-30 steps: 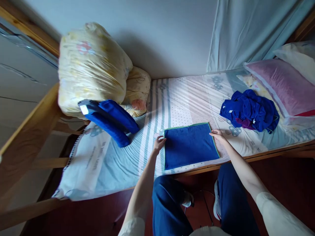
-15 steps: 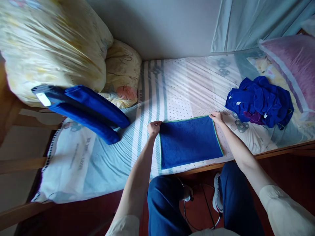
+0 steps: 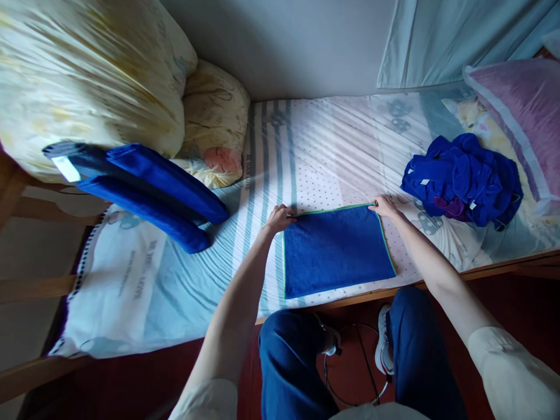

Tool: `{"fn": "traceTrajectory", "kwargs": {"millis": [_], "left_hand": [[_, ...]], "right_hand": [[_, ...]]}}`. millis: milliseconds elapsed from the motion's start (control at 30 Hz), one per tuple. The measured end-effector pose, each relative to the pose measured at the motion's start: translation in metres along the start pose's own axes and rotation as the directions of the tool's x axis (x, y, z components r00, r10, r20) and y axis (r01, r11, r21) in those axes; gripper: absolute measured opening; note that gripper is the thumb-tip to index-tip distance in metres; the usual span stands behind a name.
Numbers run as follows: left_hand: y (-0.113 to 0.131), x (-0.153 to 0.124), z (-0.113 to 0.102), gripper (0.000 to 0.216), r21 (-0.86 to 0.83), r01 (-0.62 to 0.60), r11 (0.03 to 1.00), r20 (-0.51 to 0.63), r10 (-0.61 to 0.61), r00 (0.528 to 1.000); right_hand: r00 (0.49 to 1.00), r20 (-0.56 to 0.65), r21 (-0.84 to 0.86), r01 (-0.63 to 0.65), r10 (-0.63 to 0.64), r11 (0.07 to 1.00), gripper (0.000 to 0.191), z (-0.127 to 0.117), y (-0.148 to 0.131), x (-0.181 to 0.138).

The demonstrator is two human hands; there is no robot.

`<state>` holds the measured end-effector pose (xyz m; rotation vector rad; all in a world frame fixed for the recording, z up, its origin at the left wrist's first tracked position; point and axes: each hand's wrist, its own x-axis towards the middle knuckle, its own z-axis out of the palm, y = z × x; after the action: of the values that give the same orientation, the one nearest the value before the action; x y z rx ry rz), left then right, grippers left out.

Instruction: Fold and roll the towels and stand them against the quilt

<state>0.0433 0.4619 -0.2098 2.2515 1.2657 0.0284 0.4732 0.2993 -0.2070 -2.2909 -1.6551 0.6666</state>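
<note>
A blue towel (image 3: 339, 254) with thin green edging lies spread flat near the front edge of the bed. My left hand (image 3: 280, 219) pinches its far left corner. At the far right corner, my right hand (image 3: 384, 206) grips the edge between thumb and fingers. Off to the right is a crumpled pile of blue towels (image 3: 468, 178) with white tags and a purple piece among them. To the left, rolled blue cloths (image 3: 153, 186) rest side by side, one of them darker and bearing a white label.
The bed (image 3: 324, 140) has a striped and dotted sheet. Big yellowish bundles (image 3: 100, 81) stand at the back left, and a pink pillow (image 3: 520, 116) lies at the right. Below the wooden bed edge, a cable (image 3: 350, 402) runs on the red floor between my feet.
My left hand has shifted slightly right and inward along the towel's far edge, its fingers now over the corner. My right hand stays at its corner. The view has moved a little.
</note>
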Motion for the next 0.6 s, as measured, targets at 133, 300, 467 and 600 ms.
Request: {"fn": "traceTrajectory", "kwargs": {"millis": [133,300,467,600], "left_hand": [[-0.005,0.001,-0.005,0.010,-0.004,0.098,0.995,-0.009,-0.098,0.995],[0.016,-0.013,0.003,0.012,-0.014,0.197,0.980,-0.178,-0.196,0.964],[0.078,-0.044,0.039,0.044,0.083,-0.112,0.990,-0.288,0.132,0.948],[0.098,-0.064,0.067,0.057,0.089,-0.187,0.978,-0.205,0.202,0.958]], "right_hand": [[0.999,0.035,-0.084,-0.010,0.013,0.996,0.025,-0.001,0.004,0.007],[0.985,-0.147,-0.120,-0.110,0.092,0.987,0.021,0.012,-0.019,-0.008],[0.948,-0.238,-0.190,0.168,-0.211,0.967,0.043,0.033,-0.070,-0.045],[0.873,0.013,-0.167,0.483,-0.488,0.859,0.052,0.051,-0.091,-0.073]]}}
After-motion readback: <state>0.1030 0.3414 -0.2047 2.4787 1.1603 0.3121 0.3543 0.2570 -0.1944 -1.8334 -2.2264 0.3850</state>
